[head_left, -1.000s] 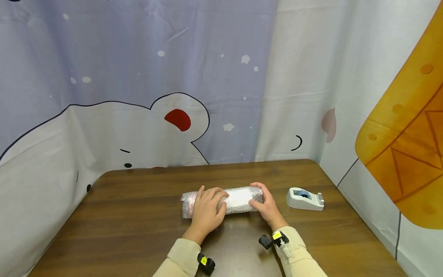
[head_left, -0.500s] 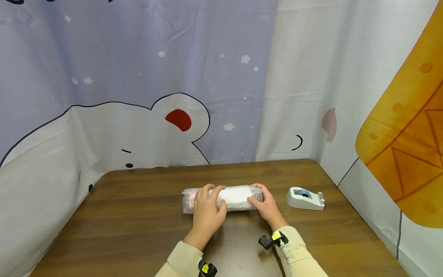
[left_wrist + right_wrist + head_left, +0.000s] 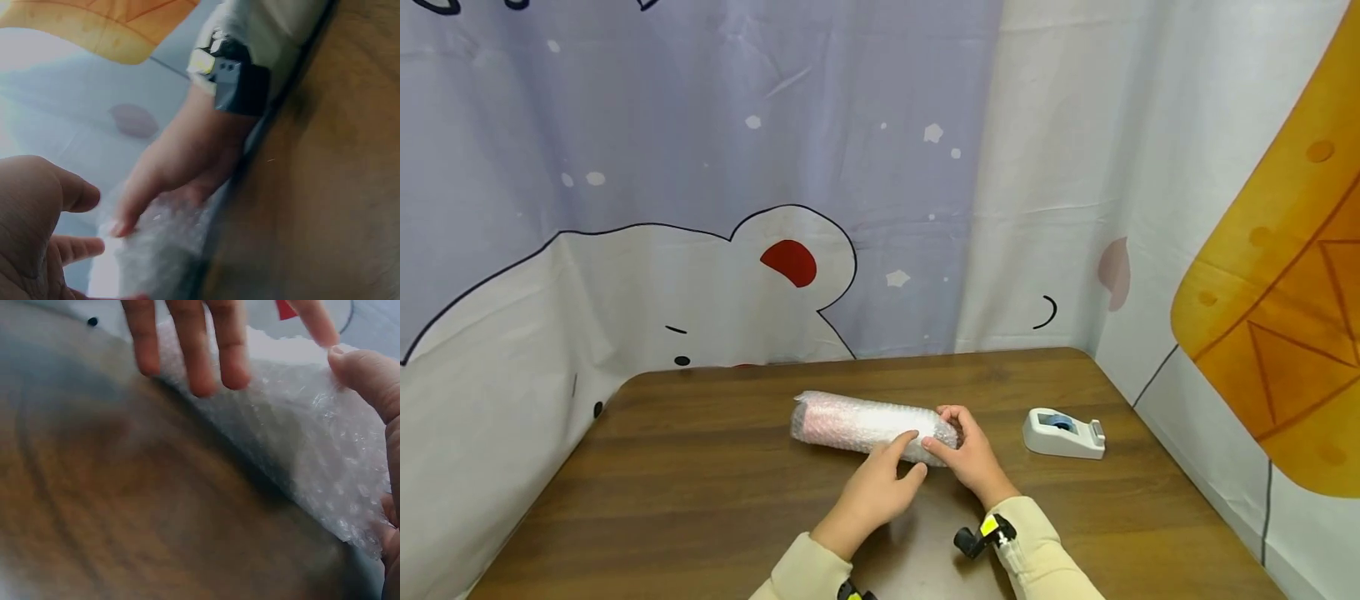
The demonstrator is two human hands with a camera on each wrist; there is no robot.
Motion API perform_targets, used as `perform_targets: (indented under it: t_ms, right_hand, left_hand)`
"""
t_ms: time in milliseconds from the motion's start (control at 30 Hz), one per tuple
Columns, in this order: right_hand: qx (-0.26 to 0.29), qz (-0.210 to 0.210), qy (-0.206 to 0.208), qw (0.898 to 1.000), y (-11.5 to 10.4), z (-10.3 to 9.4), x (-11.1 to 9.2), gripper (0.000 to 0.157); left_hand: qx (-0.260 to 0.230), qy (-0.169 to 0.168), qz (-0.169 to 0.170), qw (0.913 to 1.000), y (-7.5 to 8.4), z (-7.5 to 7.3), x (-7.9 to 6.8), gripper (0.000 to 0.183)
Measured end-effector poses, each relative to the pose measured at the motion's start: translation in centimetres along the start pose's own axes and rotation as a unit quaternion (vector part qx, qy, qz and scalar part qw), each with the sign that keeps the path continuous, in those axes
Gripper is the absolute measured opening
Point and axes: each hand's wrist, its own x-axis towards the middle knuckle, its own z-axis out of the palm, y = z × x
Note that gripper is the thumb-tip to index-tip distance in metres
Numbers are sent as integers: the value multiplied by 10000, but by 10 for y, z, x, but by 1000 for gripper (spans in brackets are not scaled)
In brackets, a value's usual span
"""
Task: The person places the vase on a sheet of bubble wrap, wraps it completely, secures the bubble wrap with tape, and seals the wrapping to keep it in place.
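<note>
A bubble-wrapped roll (image 3: pixel 842 421), pinkish toward its left end and white toward its right, lies on the table. My right hand (image 3: pixel 973 458) grips its right end, thumb on the near side and fingers round the far side. In front of the roll is my left hand (image 3: pixel 880 492), fingers extended and a fingertip close to the right thumb. The right wrist view shows left fingers (image 3: pixel 199 356) hanging straight over the clear bubble wrap (image 3: pixel 331 437), with the index tip at the right thumb (image 3: pixel 365 375). What is inside the wrap cannot be made out.
A white tape dispenser (image 3: pixel 1063 433) with a blue-cored roll stands to the right of my right hand. The brown wooden table (image 3: pixel 662 483) ends at a printed curtain (image 3: pixel 895 183) behind and at the sides.
My left hand has come off the roll's middle and moved right, toward my right hand. The roll has turned, its left end farther away and its right end nearer.
</note>
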Motion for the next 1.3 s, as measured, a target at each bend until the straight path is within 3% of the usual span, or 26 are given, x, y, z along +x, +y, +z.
perform_targets:
  t_ms: [200,300,433,667,900,1067,1300]
  right_hand:
    - [31,-103,247,9996,1,5,-2,44]
    - [-2,-80,465,9989,11,8,-3,56]
    - [-512,101,942,9942,23,14,-4,70]
    - [-1475,204,1590,9760,18,29,-10,63]
    - [-1347,103,1619,9775,8,41,-18,53]
    - [-1277,-230,1531,9797,3,46,-25,45]
    - [-1344,-334,1342,9812,0,54,-28,50]
  left_hand:
    - [-310,-104,-218,9992,1,13,-1,61]
    - [-608,6,-242,9979,1,16,1,60]
    - [-1180,344,-113,9923,-4,21,5,54]
    - [-2084,466,173,9768,-20,27,11,54]
    - [-2765,442,513,9586,-34,29,14,57]
    - [-2819,408,623,9566,-44,30,13,58]
    - [-3048,251,504,9508,-51,27,14,59]
